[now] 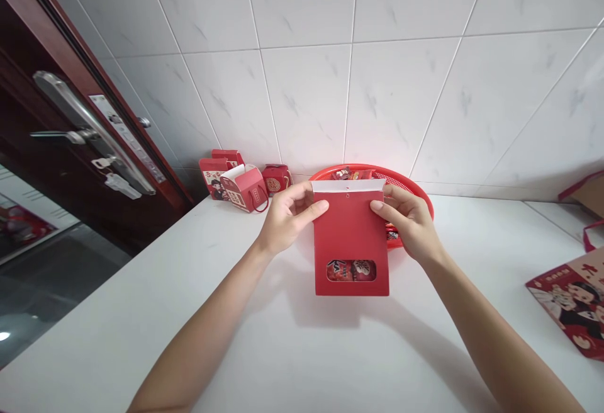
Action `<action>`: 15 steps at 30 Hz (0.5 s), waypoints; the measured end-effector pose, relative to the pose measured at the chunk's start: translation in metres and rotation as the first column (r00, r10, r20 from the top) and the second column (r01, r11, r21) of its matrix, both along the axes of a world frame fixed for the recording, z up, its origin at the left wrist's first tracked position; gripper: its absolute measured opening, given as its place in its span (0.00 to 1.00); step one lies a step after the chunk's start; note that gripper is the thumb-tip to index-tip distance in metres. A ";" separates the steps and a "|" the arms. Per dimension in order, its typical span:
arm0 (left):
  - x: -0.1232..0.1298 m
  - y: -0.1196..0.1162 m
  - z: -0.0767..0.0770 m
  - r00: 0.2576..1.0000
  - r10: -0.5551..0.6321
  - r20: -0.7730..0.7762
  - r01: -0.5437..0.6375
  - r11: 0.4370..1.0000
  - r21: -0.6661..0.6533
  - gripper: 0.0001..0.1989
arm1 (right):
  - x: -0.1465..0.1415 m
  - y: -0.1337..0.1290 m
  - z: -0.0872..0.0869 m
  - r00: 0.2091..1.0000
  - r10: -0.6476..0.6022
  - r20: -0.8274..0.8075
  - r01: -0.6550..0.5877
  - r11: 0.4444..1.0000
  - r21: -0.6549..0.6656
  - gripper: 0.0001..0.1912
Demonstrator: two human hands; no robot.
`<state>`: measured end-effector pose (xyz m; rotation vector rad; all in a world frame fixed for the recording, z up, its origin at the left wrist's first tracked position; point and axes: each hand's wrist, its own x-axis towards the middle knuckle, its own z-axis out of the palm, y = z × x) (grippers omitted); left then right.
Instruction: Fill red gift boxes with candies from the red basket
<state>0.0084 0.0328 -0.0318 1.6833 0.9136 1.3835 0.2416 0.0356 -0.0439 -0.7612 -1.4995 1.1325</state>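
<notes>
A red paper gift box [350,227] is held upright above the white table, facing me. Through the window low on its front, wrapped candies [352,270] show. My left hand [290,214] pinches its upper left edge, thumb on the front. At the upper right edge my right hand [406,214] grips it the same way. A white flap edge runs along the top, with a small hole below it. Behind the box is a red plastic basket [427,202], partly hidden, with wrapped sweets inside.
Several small red gift boxes [243,189] stand against the tiled wall at the back left. A printed red bag [573,299] lies at the right edge of the white table [226,337]. On the left is a dark door with a handle [61,136] and keys.
</notes>
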 end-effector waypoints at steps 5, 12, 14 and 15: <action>0.001 0.001 -0.003 1.000 -0.003 0.005 0.003 1.000 0.006 0.17 | 0.009 0.002 0.003 0.995 0.063 0.083 -0.062 0.998 -0.005 0.27; 0.002 0.003 -0.004 0.997 0.078 -0.013 -0.077 0.996 0.051 0.12 | 0.014 0.013 -0.006 0.998 0.029 0.062 -0.036 0.992 0.122 0.15; 0.001 0.004 -0.004 0.997 0.078 -0.019 -0.077 0.997 0.032 0.12 | 0.014 0.016 -0.008 0.999 0.038 0.039 -0.043 0.988 0.146 0.13; 0.001 0.004 -0.004 0.997 0.074 -0.018 -0.073 0.997 0.017 0.12 | 0.014 0.017 -0.009 0.999 0.035 0.028 -0.039 0.987 0.153 0.13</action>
